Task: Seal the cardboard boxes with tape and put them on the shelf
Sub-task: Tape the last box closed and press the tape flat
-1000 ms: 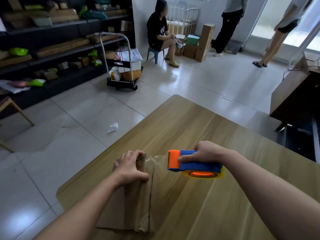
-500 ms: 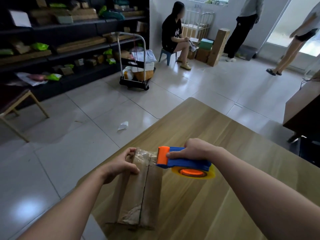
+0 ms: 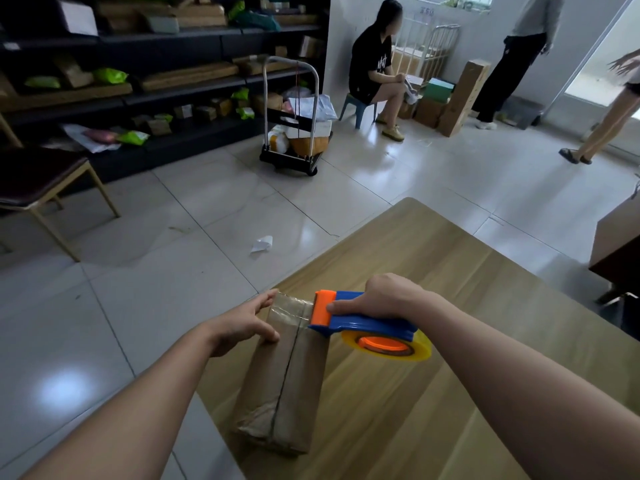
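A long brown cardboard box [image 3: 280, 386] lies on the wooden table [image 3: 450, 292] near its left edge, with a seam running down its top. My left hand [image 3: 242, 325] rests on the box's far left corner, fingers spread and the thumb pressing on the top. My right hand [image 3: 379, 296] grips a blue and orange tape dispenser [image 3: 367, 323] carrying a yellow roll. The dispenser's orange head sits at the box's far end, where clear tape [image 3: 289, 308] lies across the cardboard.
Dark shelves [image 3: 166, 81] with parcels line the back left wall. A loaded hand trolley [image 3: 294, 133] stands on the tiled floor, and a chair [image 3: 41, 188] stands at the left. One person sits on a stool [image 3: 360, 105], two others stand by the door. A paper scrap [image 3: 262, 243] lies on the floor.
The box has turned lengthwise toward me and my left hand has opened from gripping its end to resting on its corner. The dispenser has stayed at the far end.
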`<state>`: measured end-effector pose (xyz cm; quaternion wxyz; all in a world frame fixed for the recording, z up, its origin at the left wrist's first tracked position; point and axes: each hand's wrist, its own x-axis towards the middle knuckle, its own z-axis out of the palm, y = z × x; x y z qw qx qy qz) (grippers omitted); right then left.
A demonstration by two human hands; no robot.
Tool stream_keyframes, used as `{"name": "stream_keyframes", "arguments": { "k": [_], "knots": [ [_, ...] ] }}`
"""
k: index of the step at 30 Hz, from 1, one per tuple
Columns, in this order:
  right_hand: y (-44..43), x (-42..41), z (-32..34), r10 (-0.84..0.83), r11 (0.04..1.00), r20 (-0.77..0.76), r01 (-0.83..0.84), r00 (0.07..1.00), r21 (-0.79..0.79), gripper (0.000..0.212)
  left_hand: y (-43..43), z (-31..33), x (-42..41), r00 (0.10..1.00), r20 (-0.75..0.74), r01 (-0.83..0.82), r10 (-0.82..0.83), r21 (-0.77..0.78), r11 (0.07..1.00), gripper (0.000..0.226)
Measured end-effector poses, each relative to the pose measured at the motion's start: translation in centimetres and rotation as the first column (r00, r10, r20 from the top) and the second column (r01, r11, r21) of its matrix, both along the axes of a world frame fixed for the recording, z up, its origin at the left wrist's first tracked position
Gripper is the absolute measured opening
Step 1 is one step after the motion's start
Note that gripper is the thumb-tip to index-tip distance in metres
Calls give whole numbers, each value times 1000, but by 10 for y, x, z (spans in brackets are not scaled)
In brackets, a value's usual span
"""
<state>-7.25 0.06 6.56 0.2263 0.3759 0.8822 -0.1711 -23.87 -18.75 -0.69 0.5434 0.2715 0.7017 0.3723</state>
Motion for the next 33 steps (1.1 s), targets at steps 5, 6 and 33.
{"name": "stream_keyframes", "arguments": {
  "k": [5,6,33],
  "knots": [
    [-7,-14,5,15,999,22,-16,1000,36,77,6,13,5,920,-342,187,-191,-47,981,98],
    [-7,-15,5,17,999,31,-19,999,47,77,10,14,11,835,-484,249,-261,-90,964,95],
    [31,65,-1,-111,991,-44,107,993,-75,96,19,0,43,349,-769,303,-535,-447,841,135]
  ]
}}
